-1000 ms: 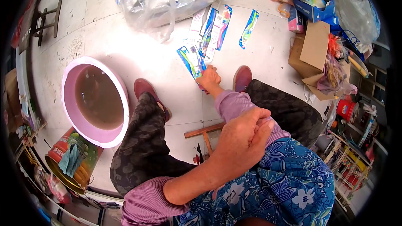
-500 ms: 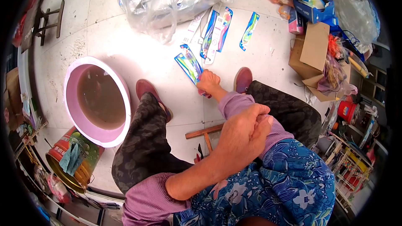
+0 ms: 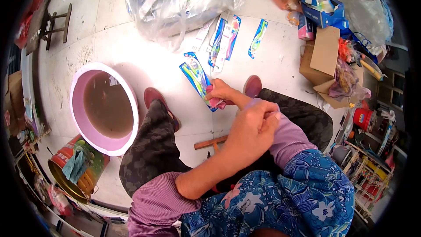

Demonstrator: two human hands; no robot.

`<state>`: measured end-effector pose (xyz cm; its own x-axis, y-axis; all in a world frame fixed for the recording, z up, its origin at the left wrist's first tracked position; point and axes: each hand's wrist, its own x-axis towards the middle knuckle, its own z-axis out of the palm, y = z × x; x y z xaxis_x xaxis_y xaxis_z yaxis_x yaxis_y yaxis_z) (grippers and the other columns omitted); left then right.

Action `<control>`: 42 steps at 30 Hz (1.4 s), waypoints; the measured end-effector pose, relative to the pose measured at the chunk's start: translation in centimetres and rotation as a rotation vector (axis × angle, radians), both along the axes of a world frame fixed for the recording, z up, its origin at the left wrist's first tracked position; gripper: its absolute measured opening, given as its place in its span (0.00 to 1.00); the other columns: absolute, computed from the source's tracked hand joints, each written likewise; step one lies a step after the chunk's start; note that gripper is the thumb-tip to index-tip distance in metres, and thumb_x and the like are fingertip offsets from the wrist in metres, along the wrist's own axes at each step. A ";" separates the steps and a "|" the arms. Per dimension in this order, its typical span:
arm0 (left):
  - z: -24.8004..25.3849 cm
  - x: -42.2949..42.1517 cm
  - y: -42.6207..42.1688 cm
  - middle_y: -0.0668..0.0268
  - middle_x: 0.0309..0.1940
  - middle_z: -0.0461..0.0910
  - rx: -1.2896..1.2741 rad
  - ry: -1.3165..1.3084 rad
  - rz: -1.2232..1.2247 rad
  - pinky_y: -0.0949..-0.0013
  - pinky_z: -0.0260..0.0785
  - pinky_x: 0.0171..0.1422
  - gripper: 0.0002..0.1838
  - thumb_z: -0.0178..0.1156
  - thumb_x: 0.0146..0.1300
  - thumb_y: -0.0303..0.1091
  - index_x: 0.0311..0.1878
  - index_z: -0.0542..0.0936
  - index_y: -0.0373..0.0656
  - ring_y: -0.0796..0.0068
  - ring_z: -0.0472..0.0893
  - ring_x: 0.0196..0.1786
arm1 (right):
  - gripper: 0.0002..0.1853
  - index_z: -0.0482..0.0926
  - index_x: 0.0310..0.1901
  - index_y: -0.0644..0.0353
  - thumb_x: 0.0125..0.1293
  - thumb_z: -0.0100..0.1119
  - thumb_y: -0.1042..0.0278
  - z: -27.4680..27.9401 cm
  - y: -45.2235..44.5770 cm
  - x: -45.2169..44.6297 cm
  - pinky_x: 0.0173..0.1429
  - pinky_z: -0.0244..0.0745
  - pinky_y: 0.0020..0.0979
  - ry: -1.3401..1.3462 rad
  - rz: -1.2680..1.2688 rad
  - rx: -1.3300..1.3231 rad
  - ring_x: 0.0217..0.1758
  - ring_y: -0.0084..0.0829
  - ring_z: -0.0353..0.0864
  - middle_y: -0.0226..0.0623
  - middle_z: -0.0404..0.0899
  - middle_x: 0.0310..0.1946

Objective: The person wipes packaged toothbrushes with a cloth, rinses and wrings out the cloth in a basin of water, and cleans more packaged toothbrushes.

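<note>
My right hand [image 3: 219, 91] is closed round a crumpled pink cloth [image 3: 215, 102], at the lower end of a packaged toothbrush [image 3: 196, 77]. Whether the fingers also grip that blue-edged pack is hidden. Crossing over from the left, my left hand [image 3: 256, 125] is closed on the striped purple sleeve [image 3: 287, 138] of my right arm; its fingertips are partly out of sight. Beyond the right hand, several more toothbrush packs [image 3: 216, 43] lie overlapping on the floor. One green-and-blue toothbrush pack [image 3: 258, 38] lies apart to their right.
A large clear plastic bag [image 3: 175, 17] of packs stands at the top. To the left are a pink basin [image 3: 73, 101] of murky water and a tin [image 3: 98, 162] with a blue-green rag [image 3: 76, 166]. Cardboard boxes [image 3: 325, 52] sit at right, a wooden stool [image 3: 57, 26] at upper left.
The right sleeve's cuff has shifted up the forearm, with my left hand closed at it. My right hand has drawn slightly back, showing more of the pink cloth. The view has shifted a little.
</note>
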<state>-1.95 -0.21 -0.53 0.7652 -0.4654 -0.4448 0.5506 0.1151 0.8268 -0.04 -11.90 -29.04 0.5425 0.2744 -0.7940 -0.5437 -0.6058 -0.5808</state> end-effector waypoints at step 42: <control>-0.9 5.7 -2.1 0.65 0.40 0.76 -0.118 -0.101 0.353 0.70 0.73 0.46 0.18 0.57 0.67 0.43 0.52 0.70 0.40 0.77 0.78 0.41 | 0.23 0.73 0.46 0.70 0.54 0.64 0.61 30.7 -4.7 3.4 0.35 0.75 0.34 -0.637 0.116 0.066 0.26 0.38 0.82 0.49 0.80 0.23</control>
<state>3.74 -2.26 -1.46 0.9248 -0.2088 -0.3181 0.3765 0.3806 0.8446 3.39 -16.64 1.69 0.8654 0.3967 -0.3062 -0.0134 -0.5924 -0.8056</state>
